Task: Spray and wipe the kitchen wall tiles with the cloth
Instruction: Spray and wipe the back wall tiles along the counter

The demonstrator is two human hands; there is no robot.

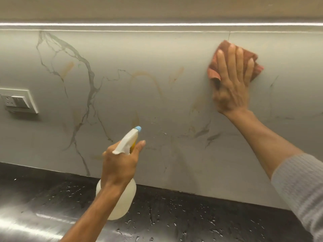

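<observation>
Socket plate sits at nine o'clock on the marbled wall tiles, well apart from both hands and best kept dry. Near six o'clock the left hand is closed around the neck of the spray bottle, forefinger lying along the trigger, blue nozzle aimed at the wall just beside a patch of droplets. Orange-brown smears arc across the middle of the tiles, not yet wiped. At two o'clock the right hand presses flat, fingers spread, pinning the reddish cloth against the tile close under the lit upper edge.

Wiping looks to be the step in hand, with spraying ready to follow. The next move probably calls for drawing the cloth down and toward nine o'clock through the smears, or wetting them first. Nothing stands between the cloth and the stains; the dark bench below is already spotted with drips.
</observation>
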